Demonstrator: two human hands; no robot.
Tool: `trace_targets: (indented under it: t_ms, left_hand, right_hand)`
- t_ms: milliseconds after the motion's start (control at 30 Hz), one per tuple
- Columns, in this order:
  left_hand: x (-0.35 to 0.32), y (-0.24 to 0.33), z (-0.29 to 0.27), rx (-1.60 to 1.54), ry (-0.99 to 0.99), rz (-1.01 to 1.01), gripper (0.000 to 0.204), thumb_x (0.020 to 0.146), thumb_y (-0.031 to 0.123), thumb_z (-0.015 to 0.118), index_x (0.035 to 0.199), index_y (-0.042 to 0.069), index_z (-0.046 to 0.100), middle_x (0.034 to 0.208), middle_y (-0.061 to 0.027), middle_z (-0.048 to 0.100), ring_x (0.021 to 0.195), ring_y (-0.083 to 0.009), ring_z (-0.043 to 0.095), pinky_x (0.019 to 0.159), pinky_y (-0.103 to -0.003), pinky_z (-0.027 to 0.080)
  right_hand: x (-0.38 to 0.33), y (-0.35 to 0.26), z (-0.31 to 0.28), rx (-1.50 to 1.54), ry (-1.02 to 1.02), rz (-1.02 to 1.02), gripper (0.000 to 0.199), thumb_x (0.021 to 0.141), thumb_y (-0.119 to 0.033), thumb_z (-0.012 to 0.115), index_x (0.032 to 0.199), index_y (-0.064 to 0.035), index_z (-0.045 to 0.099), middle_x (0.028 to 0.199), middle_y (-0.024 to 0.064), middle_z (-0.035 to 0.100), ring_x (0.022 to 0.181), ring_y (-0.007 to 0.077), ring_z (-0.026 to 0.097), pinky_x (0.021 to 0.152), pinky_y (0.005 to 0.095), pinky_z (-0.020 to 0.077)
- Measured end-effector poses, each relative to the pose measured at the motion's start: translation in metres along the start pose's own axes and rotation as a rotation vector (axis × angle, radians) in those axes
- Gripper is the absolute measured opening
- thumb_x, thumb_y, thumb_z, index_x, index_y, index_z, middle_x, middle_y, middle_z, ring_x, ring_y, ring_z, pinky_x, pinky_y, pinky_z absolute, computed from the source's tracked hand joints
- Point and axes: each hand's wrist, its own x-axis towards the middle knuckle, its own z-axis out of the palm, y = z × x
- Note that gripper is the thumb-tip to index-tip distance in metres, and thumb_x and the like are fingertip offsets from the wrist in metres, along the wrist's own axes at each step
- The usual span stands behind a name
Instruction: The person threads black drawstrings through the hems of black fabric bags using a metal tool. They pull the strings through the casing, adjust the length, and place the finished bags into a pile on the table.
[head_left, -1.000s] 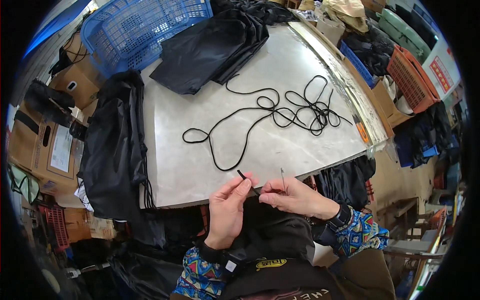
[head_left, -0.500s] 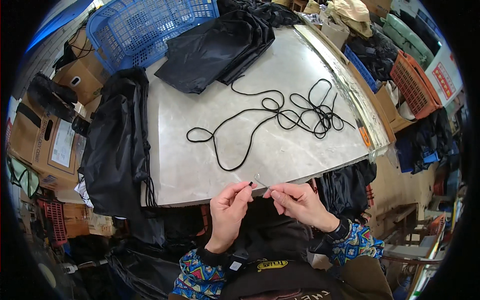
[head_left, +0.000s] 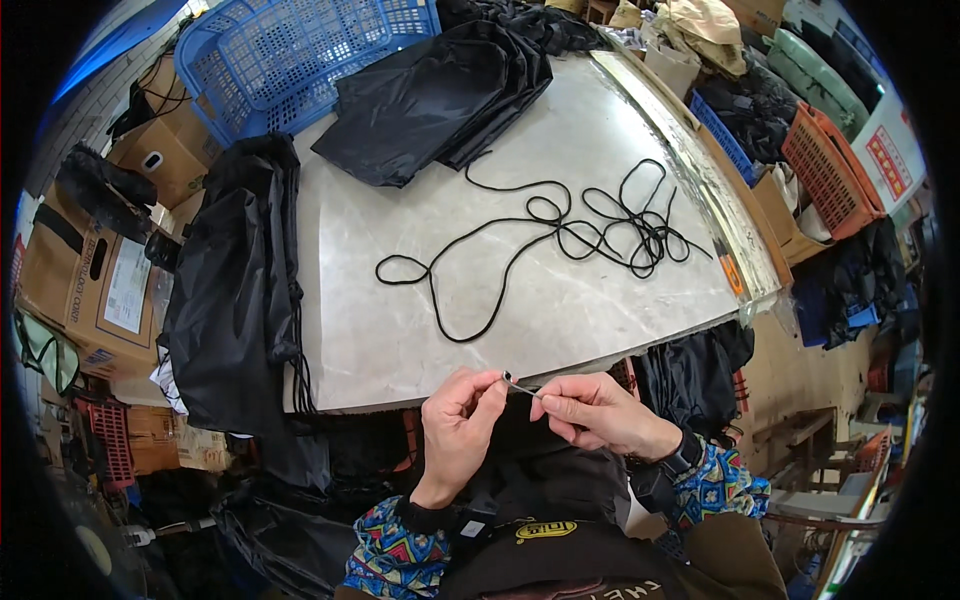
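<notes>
Close together at the table's near edge, both my hands are closed in a pinch. Between the thumb and fingertips of my left hand [head_left: 460,428] is a small black piece [head_left: 507,377]; whether it is a cord end cannot be made out. My right hand [head_left: 608,415] grips a thin metal wire tool [head_left: 524,389], whose tip meets the black piece. The loop at that tip, plain to see earlier, is now hardly visible. Beyond my hands a long black cord [head_left: 515,262] lies in loose loops on the pale tabletop [head_left: 375,345].
Folded black fabric [head_left: 420,110] lies at the back, beside a blue plastic basket [head_left: 300,60]. Black drawstring bags [head_left: 235,290] hang over the left edge. An orange-handled cutter [head_left: 733,275] rests by the right edge. Cardboard boxes [head_left: 95,290] stand at left, an orange crate [head_left: 828,165] at right.
The wire tool's looped tip has come down and left onto the small black piece. My right hand has turned slightly; my left hand has barely moved. The cord lies as before.
</notes>
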Motion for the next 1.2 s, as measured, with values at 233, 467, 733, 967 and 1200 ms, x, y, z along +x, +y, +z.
trace_targets:
  t_ms: [233,467,733,967,1200]
  left_hand:
    - [0.004,0.026,-0.002,-0.392,-0.100,-0.479,0.020,0.093,0.011,0.058,0.106,-0.003,0.062,0.077,-0.0024,0.060,0.051,-0.0026,0.043,0.043,-0.015,0.031]
    - [0.014,0.010,0.004,-0.156,0.085,-0.201,0.014,0.094,0.014,0.056,0.093,0.001,0.061,0.076,0.0002,0.059,0.052,-0.0022,0.044,0.044,-0.018,0.031]
    - [0.029,-0.030,0.035,0.719,-0.354,0.262,0.027,0.089,0.025,0.058,0.102,0.001,0.059,0.098,-0.0179,0.062,0.093,-0.0356,0.058,0.078,-0.041,0.047]
    - [0.142,-0.044,-0.023,1.098,-0.259,0.273,0.049,0.085,0.020,0.058,0.124,-0.005,0.044,0.128,-0.0262,0.047,0.115,-0.0409,0.046,0.098,-0.049,0.036]
    - [0.317,-0.062,-0.082,1.666,0.343,0.745,0.037,0.079,0.016,0.059,0.116,0.008,0.059,0.118,-0.0130,0.058,0.112,-0.0288,0.051,0.102,-0.046,0.034]
  right_hand:
    - [-0.001,-0.006,0.002,-0.320,0.036,-0.008,0.021,0.099,-0.025,0.047,0.098,-0.0080,0.060,0.064,-0.0047,0.049,0.052,0.0021,0.039,0.048,0.0174,0.0325]
    - [-0.017,0.002,0.014,-1.034,0.062,-0.682,0.006,0.082,-0.006,0.063,0.088,-0.0059,0.064,0.106,0.0109,0.059,0.105,0.0271,0.049,0.090,0.0345,0.0388]
    - [-0.047,-0.026,0.008,0.020,-0.167,-0.630,0.018,0.096,-0.013,0.050,0.093,0.0039,0.057,0.087,0.0210,0.060,0.063,0.0173,0.054,0.057,0.0259,0.0422]
    - [-0.030,-0.024,-0.026,0.481,0.057,-0.489,0.019,0.098,-0.020,0.048,0.092,-0.0024,0.052,0.059,-0.0015,0.034,0.048,0.0054,0.028,0.041,0.0209,0.0201]
    - [-0.010,0.003,-0.034,0.635,0.216,-0.353,0.022,0.099,-0.023,0.045,0.109,-0.0047,0.051,0.067,-0.0023,0.033,0.055,0.0055,0.026,0.044,0.0182,0.0207]
